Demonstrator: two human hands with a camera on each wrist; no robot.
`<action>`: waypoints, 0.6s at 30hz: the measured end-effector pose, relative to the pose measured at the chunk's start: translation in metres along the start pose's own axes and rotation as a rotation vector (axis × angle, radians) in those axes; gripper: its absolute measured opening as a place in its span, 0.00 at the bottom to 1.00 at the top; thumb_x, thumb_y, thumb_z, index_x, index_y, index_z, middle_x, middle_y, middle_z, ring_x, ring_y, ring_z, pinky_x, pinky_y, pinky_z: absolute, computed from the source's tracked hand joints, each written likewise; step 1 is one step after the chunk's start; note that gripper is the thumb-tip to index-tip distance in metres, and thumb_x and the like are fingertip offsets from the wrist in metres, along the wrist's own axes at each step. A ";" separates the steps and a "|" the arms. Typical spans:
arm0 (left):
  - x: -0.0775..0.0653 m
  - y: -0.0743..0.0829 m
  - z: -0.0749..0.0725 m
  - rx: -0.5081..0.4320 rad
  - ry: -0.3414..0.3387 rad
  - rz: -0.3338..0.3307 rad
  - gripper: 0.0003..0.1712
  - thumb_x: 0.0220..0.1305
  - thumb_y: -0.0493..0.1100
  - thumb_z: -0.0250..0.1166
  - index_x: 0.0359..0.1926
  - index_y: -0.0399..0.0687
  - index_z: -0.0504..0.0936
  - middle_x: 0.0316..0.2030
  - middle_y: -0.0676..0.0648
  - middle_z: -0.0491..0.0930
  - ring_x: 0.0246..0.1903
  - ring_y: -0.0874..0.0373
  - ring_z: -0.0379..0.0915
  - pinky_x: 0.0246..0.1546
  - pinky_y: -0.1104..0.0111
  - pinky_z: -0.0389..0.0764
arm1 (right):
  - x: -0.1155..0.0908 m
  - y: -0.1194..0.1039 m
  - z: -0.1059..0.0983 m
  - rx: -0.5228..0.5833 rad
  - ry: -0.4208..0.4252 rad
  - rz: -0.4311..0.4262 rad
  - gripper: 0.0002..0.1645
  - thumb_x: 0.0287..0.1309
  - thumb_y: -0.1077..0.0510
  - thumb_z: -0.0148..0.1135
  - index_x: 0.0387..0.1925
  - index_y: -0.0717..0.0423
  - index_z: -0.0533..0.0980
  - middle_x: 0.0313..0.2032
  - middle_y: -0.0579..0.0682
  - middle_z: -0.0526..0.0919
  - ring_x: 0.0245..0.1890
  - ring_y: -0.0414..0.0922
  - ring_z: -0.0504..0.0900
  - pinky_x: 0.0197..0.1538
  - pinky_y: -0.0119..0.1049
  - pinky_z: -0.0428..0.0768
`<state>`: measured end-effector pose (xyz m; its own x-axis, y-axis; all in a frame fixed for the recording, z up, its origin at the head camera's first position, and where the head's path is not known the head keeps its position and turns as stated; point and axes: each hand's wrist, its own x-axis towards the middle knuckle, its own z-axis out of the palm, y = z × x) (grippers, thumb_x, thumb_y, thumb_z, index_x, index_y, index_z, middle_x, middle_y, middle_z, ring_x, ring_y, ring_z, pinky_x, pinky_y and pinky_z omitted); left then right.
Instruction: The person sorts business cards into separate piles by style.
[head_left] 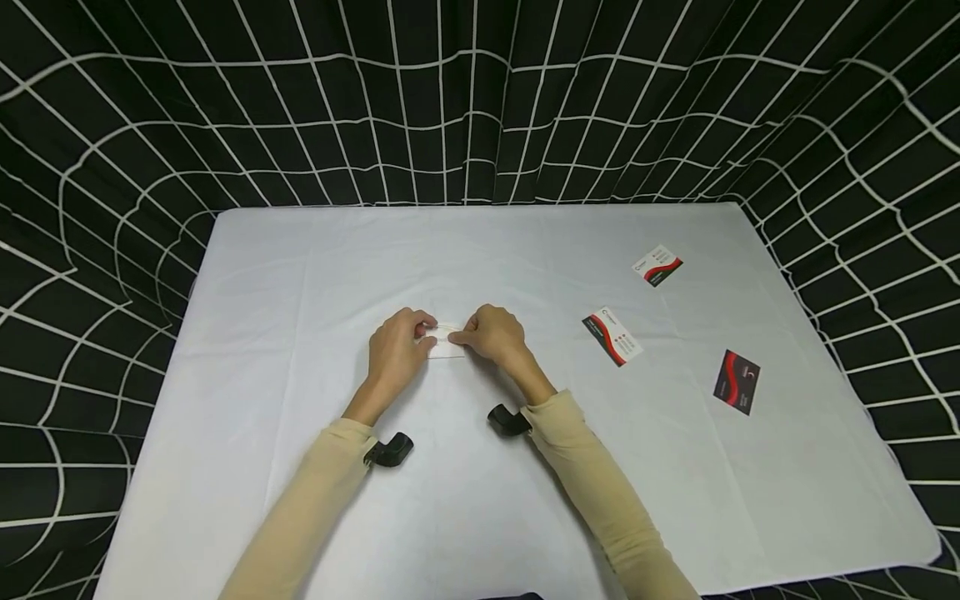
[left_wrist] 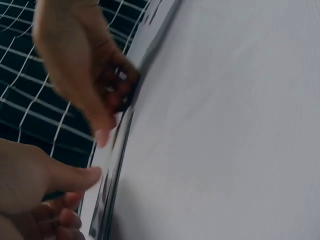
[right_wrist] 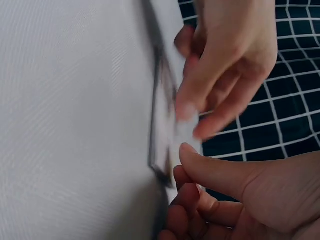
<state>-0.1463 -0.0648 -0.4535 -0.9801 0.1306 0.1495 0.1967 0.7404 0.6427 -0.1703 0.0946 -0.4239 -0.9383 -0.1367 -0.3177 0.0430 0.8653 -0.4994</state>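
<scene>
A small flat white rectangular piece (head_left: 447,350) with a thin dark edge lies on the table between the hands. The wrist views show it nearly edge-on, its blurred surface (right_wrist: 164,117) shiny. My left hand (head_left: 395,346) holds it at its left end, thumb on the near side and index finger toward the far side. My right hand (head_left: 495,333) pinches the right end, its thumb reaching over the top. A thin pale line runs between the fingertips. In the left wrist view, the left hand (left_wrist: 42,182) is low and the right hand (left_wrist: 80,65) above it.
Two white, red and black business cards (head_left: 612,337) (head_left: 657,266) lie to the right on the white-covered table (head_left: 337,267). A dark card with a red stripe (head_left: 737,382) lies farther right. Black cloth with a white grid (head_left: 450,100) surrounds the table's back and sides.
</scene>
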 end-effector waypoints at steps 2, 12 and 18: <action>0.000 0.006 0.007 -0.015 0.002 0.045 0.11 0.49 0.37 0.69 0.36 0.46 0.82 0.24 0.52 0.72 0.24 0.59 0.67 0.24 0.68 0.68 | -0.004 0.001 -0.004 0.011 0.010 -0.010 0.18 0.48 0.45 0.65 0.18 0.56 0.80 0.14 0.42 0.73 0.14 0.38 0.64 0.17 0.28 0.61; 0.010 0.048 0.047 -0.050 -0.034 0.188 0.09 0.51 0.38 0.67 0.37 0.48 0.82 0.24 0.54 0.73 0.22 0.64 0.65 0.21 0.72 0.67 | -0.021 0.040 -0.035 0.037 0.094 0.053 0.11 0.48 0.49 0.66 0.27 0.52 0.81 0.21 0.47 0.79 0.18 0.41 0.72 0.19 0.30 0.65; 0.020 0.077 0.071 -0.035 -0.098 0.265 0.09 0.53 0.40 0.66 0.38 0.52 0.82 0.26 0.57 0.74 0.26 0.64 0.67 0.24 0.72 0.69 | -0.038 0.089 -0.066 0.050 0.193 0.177 0.21 0.47 0.49 0.66 0.40 0.57 0.79 0.32 0.52 0.82 0.27 0.46 0.77 0.26 0.35 0.71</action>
<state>-0.1527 0.0412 -0.4545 -0.8920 0.3807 0.2438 0.4456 0.6492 0.6164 -0.1538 0.2086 -0.4031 -0.9625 0.1131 -0.2467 0.2247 0.8421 -0.4902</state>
